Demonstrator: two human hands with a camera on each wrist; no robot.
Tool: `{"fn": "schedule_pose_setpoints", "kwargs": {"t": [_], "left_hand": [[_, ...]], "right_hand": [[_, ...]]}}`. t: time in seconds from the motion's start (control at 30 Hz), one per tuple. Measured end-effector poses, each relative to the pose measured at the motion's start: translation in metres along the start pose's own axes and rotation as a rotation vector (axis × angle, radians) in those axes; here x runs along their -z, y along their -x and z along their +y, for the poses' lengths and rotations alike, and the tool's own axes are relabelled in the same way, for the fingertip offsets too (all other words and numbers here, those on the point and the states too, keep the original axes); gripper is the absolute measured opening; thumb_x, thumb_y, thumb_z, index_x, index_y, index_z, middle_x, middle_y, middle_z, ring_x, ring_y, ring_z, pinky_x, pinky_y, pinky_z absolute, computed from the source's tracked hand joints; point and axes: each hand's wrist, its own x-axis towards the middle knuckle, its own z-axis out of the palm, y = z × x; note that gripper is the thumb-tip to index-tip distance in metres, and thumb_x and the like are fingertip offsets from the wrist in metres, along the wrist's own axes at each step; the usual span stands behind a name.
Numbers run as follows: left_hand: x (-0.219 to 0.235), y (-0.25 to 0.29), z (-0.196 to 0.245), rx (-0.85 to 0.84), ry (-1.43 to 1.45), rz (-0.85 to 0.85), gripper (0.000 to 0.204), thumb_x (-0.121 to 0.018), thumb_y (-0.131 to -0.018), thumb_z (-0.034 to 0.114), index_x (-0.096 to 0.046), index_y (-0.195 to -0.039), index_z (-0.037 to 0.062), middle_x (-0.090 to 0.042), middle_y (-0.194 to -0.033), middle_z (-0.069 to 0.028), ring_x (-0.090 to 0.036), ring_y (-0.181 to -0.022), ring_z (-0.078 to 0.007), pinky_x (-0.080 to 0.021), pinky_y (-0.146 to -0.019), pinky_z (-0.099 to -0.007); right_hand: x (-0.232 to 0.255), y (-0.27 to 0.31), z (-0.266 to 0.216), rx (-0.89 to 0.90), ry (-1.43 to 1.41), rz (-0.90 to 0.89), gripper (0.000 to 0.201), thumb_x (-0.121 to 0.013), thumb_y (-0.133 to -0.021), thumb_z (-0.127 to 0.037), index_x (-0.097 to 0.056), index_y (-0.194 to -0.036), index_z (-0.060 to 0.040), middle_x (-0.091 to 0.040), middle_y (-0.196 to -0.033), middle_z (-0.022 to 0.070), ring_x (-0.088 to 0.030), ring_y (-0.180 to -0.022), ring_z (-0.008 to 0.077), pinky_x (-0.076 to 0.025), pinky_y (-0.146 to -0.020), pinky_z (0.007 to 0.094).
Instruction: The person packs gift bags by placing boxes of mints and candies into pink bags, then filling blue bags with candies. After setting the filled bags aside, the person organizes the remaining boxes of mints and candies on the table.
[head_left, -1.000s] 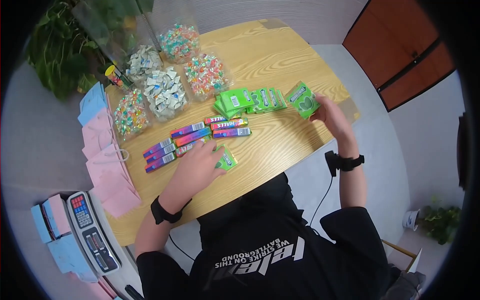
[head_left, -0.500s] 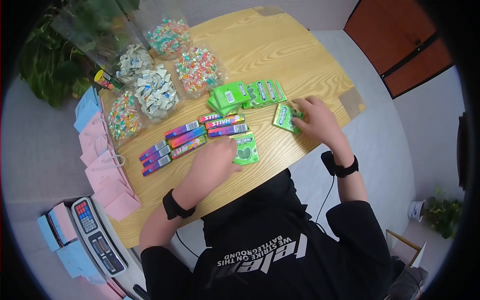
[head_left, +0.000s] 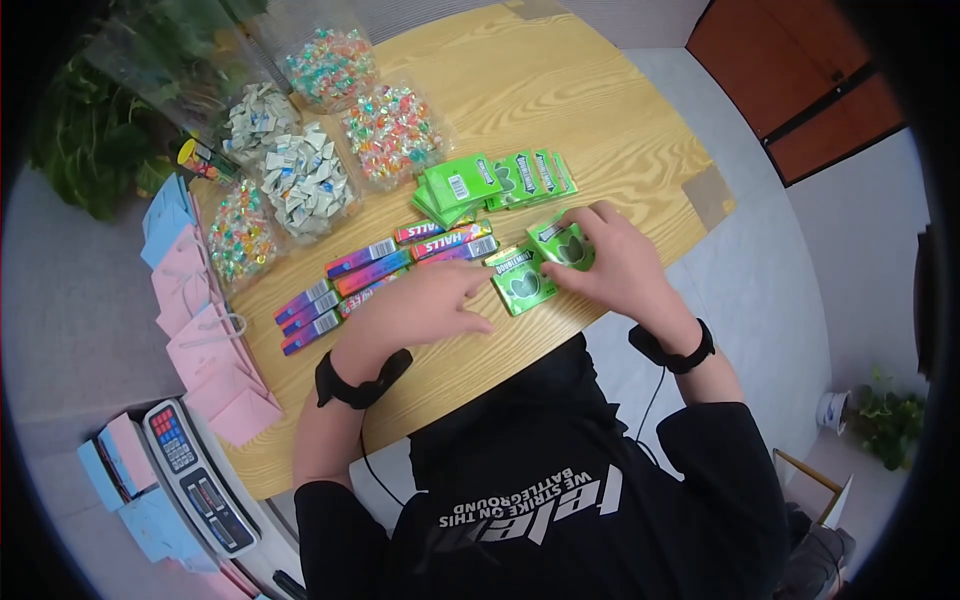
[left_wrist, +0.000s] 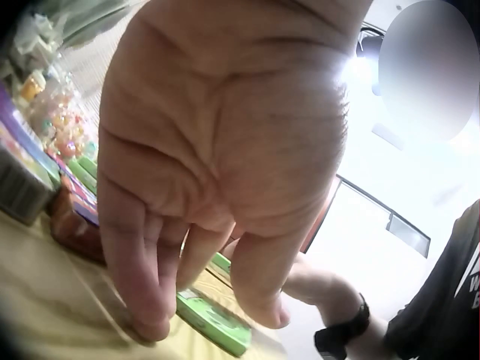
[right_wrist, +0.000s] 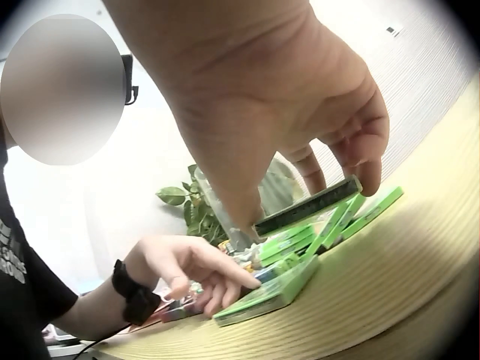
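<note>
The right hand point(head_left: 622, 262) pinches a green gum pack point(head_left: 566, 246) between thumb and fingers; in the right wrist view this pack point(right_wrist: 307, 208) is slightly tilted, its dark edge toward the camera. Just beside it a second green pack point(head_left: 524, 284) lies flat on the table. At that pack's left edge is the left hand point(head_left: 415, 305), fingers extended and thumb apart, one fingertip at or touching the pack. The left wrist view shows the left palm point(left_wrist: 217, 127) with nothing gripped. Partly under the left hand and forearm are the Halls and purple candy sticks point(head_left: 365, 257).
Several green packs point(head_left: 465, 185) lie stacked and fanned behind the sticks. Clear boxes of wrapped candies point(head_left: 395, 135) stand at the back left. Pink bags point(head_left: 205, 330) line the table's left edge, beside a scale point(head_left: 200, 475). A taped corner point(head_left: 708, 197) is at the right.
The right hand has brought its green pack left, beside the other pack. The left hand slid its pack right along the table, then released its hold and drew back slightly left.
</note>
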Motion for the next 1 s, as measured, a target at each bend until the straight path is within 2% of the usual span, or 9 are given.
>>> {"fn": "schedule_pose_setpoints", "kwargs": {"t": [0.13,0.2,0.3,0.4,0.57,0.67,0.77,0.87,1.0], "left_hand": [[0.023,0.004,0.001,0.053,-0.074,-0.063,0.065,-0.076,-0.074,0.022,-0.051,-0.131,0.0041,-0.06,-0.085,-0.0115,-0.06,-0.073,-0.023,-0.049,-0.067,-0.034],[0.04,0.011,0.017,0.075,0.003,0.007,0.041,-0.073,-0.073,0.025,-0.06,-0.105,0.002,-0.061,-0.083,-0.016,-0.06,-0.083,-0.0332,-0.047,-0.073,-0.0415],[0.044,0.014,0.011,0.039,-0.079,0.169,0.04,-0.074,-0.072,0.025,-0.061,-0.102,0.0018,-0.063,-0.088,-0.0164,-0.061,-0.086,-0.0346,-0.048,-0.074,-0.0434],[0.044,0.016,0.015,0.038,-0.222,0.112,0.058,-0.076,-0.072,0.019,-0.055,-0.125,0.0052,-0.063,-0.096,-0.015,-0.061,-0.086,-0.031,-0.049,-0.075,-0.0384],[0.016,0.011,0.006,-0.043,-0.264,0.154,0.053,-0.075,-0.072,0.018,-0.058,-0.121,0.0067,-0.061,-0.104,-0.0143,-0.059,-0.096,-0.032,-0.049,-0.082,-0.0399],[0.007,0.006,0.025,-0.041,-0.244,0.162,0.053,-0.076,-0.07,0.015,-0.059,-0.12,0.0096,-0.058,-0.113,-0.0121,-0.057,-0.104,-0.0304,-0.047,-0.087,-0.0397],[-0.012,0.0,0.022,-0.266,-0.382,0.319,0.052,-0.076,-0.068,0.011,-0.061,-0.118,0.0115,-0.056,-0.118,-0.0097,-0.052,-0.111,-0.0284,-0.046,-0.09,-0.0389],[-0.019,-0.002,0.016,-0.242,-0.429,0.192,0.05,-0.076,-0.065,0.008,-0.064,-0.114,0.0132,-0.056,-0.121,-0.0079,-0.048,-0.116,-0.0274,-0.044,-0.093,-0.0397],[-0.02,-0.004,0.007,-0.285,-0.426,0.219,0.046,-0.076,-0.067,0.011,-0.066,-0.112,0.0133,-0.057,-0.119,-0.0076,-0.051,-0.113,-0.0262,-0.045,-0.093,-0.0385]], "right_hand": [[-0.014,-0.002,-0.023,0.076,0.098,-0.067,0.051,-0.073,-0.072,-0.048,-0.058,-0.1,-0.0085,-0.059,-0.09,0.0082,-0.064,-0.083,0.0273,-0.051,-0.065,0.0369],[-0.029,-0.005,-0.03,0.126,0.224,-0.184,0.055,-0.072,-0.072,-0.053,-0.056,-0.099,-0.0083,-0.061,-0.087,0.0095,-0.065,-0.082,0.0279,-0.052,-0.063,0.039],[-0.03,-0.019,-0.041,0.14,0.298,-0.289,0.062,-0.066,-0.074,-0.061,-0.054,-0.098,-0.0054,-0.063,-0.082,0.0131,-0.066,-0.078,0.0299,-0.052,-0.064,0.0415],[-0.019,-0.033,-0.059,0.1,0.397,-0.446,0.065,-0.064,-0.074,-0.064,-0.056,-0.097,-0.0041,-0.065,-0.079,0.0153,-0.067,-0.078,0.0311,-0.052,-0.067,0.0424],[0.005,-0.055,-0.055,0.042,0.463,-0.429,0.065,-0.059,-0.077,-0.066,-0.062,-0.09,-0.0026,-0.067,-0.075,0.0136,-0.066,-0.078,0.0344,-0.051,-0.07,0.0436],[0.032,-0.083,-0.036,-0.057,0.428,-0.397,0.053,-0.068,-0.076,-0.055,-0.063,-0.095,-0.0063,-0.068,-0.091,0.0115,-0.064,-0.089,0.0319,-0.05,-0.075,0.0423],[0.023,-0.105,-0.002,0.384,0.255,-0.235,0.04,-0.082,-0.064,-0.024,-0.059,-0.092,-0.0072,-0.056,-0.112,0.0061,-0.052,-0.106,0.0277,-0.045,-0.085,0.0382],[0.002,-0.118,0.009,0.662,0.178,-0.164,0.037,-0.081,-0.065,-0.022,-0.058,-0.09,-0.0074,-0.058,-0.099,0.0048,-0.053,-0.1,0.0278,-0.044,-0.082,0.0396],[0.014,-0.12,0.0,0.514,0.249,-0.359,0.036,-0.081,-0.062,-0.016,-0.056,-0.086,-0.0076,-0.059,-0.095,0.0041,-0.054,-0.098,0.0281,-0.044,-0.08,0.0404]]}}
